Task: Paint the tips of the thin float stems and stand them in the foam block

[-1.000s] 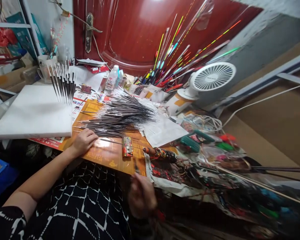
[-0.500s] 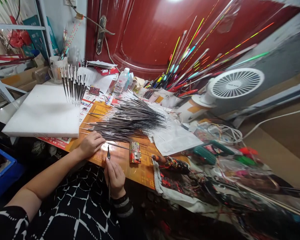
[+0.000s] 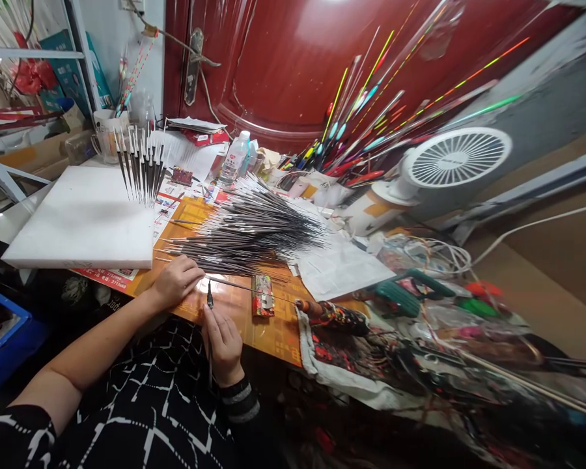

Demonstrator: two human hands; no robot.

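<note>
My left hand [image 3: 178, 283] rests on the orange board with its fingers pinched on the left end of a thin fishing float [image 3: 237, 285]. The float runs right across a small paint-stained block [image 3: 263, 296] towards the tip of a paint-smeared rotary tool [image 3: 329, 314]. Lower down, my right hand [image 3: 223, 340] grips a slim brush [image 3: 209, 296] upright, its dark tip close under the float. Whether tip and float touch I cannot tell. Just beyond my hands lies a pile of dark, thin float bodies [image 3: 258, 225] with pale ends.
A white foam block [image 3: 78, 228] stands left, with several floats [image 3: 139, 163] stuck upright at its back corner. Behind the pile are a water bottle [image 3: 234, 159] and colourful floats [image 3: 351, 117]. A white fan [image 3: 456, 156], cables and a green tool [image 3: 400, 296] crowd the right.
The view has shifted very slightly. Both hands keep almost the same pose, the left on the float and the right on the brush.
</note>
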